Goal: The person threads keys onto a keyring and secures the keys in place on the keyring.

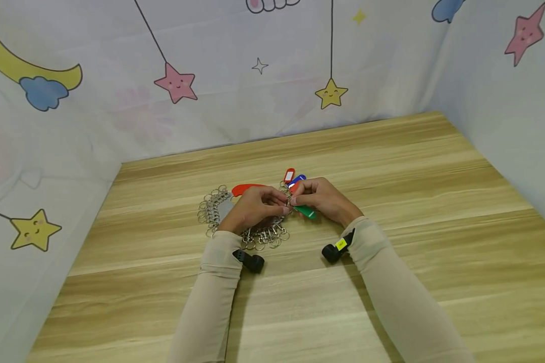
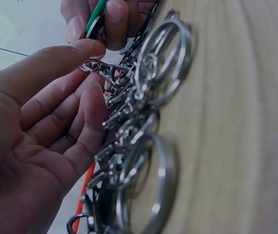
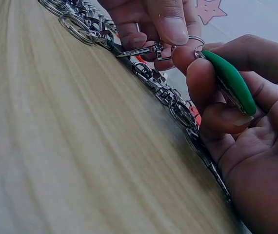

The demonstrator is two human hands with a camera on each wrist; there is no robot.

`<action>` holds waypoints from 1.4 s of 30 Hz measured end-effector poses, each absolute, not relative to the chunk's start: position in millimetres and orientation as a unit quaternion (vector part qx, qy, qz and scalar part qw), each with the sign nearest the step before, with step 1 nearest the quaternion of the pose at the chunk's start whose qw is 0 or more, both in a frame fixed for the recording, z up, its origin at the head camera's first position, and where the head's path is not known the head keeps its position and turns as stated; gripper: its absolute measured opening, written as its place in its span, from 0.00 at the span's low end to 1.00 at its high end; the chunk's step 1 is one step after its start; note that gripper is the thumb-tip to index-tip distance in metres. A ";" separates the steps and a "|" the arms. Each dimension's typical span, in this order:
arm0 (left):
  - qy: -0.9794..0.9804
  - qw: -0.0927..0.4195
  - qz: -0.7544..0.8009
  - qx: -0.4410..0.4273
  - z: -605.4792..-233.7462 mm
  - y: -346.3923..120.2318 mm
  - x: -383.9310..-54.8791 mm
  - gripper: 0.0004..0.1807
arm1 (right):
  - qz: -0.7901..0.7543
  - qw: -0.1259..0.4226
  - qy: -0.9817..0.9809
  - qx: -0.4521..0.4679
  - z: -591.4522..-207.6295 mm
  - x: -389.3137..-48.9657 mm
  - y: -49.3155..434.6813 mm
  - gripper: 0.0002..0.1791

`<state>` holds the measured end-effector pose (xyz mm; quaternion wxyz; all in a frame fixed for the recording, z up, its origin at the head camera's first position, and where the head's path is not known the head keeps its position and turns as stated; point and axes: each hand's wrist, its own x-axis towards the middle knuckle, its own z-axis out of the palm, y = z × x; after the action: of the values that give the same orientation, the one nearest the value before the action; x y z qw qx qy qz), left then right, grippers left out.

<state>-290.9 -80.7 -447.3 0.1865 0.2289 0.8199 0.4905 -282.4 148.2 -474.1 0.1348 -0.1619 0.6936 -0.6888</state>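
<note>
My left hand (image 1: 254, 206) pinches a split ring (image 3: 196, 39) at the end of a metal swivel clasp (image 3: 146, 50) between thumb and fingers. My right hand (image 1: 324, 197) holds a green key tag (image 3: 231, 80), its small ring right at the split ring and the left fingertips. Under my hands lies a grey plate (image 1: 224, 209) with a red edge piece (image 1: 245, 188). Many clasps with key rings (image 1: 207, 206) fan out around the plate's rim, partly hidden by the left hand. A red key tag (image 1: 289, 174) and a blue key tag (image 1: 301, 178) lie beyond my fingers.
Everything rests on a wood-grain table (image 1: 300, 297). A white curtain (image 1: 227, 111) printed with stars hangs along the table's back and sides. Each wrist wears a small black camera, the left one (image 1: 251, 261) and the right one (image 1: 333, 252) close above the table.
</note>
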 end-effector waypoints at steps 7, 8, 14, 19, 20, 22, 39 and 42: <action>0.822 0.194 0.490 0.217 -443.1 -78.5 -289.2 0.13 | -0.690 0.139 0.692 -0.160 -473.7 -282.3 148.7 0.08; 0.822 0.196 0.490 0.216 -440.8 -78.1 -288.0 0.14 | -0.689 0.140 0.692 -0.161 -473.7 -282.3 148.8 0.08; 0.821 0.202 0.487 0.219 -429.9 -76.6 -282.5 0.13 | -0.684 0.140 0.697 -0.165 -472.4 -281.7 148.6 0.08; 0.818 0.196 0.494 0.220 -441.2 -79.2 -288.5 0.13 | -0.681 0.137 0.700 -0.167 -471.7 -281.4 148.4 0.08; 0.817 0.195 0.495 0.221 -443.5 -79.8 -289.5 0.14 | -0.680 0.137 0.701 -0.167 -471.9 -281.3 148.4 0.08; 0.815 0.194 0.497 0.224 -446.7 -80.9 -290.8 0.14 | -0.680 0.137 0.702 -0.163 -472.5 -280.9 148.1 0.08; 0.820 0.182 0.486 0.241 -449.5 -82.3 -293.1 0.11 | -0.693 0.142 0.692 -0.141 -470.0 -279.5 145.7 0.06; 0.818 0.184 0.490 0.240 -449.4 -82.4 -293.0 0.11 | -0.693 0.141 0.691 -0.147 -470.5 -279.6 146.5 0.07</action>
<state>-293.0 -82.4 -449.4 0.1837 0.2403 0.8177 0.4898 -279.6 146.5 -470.5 0.1414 -0.1468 0.6913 -0.6933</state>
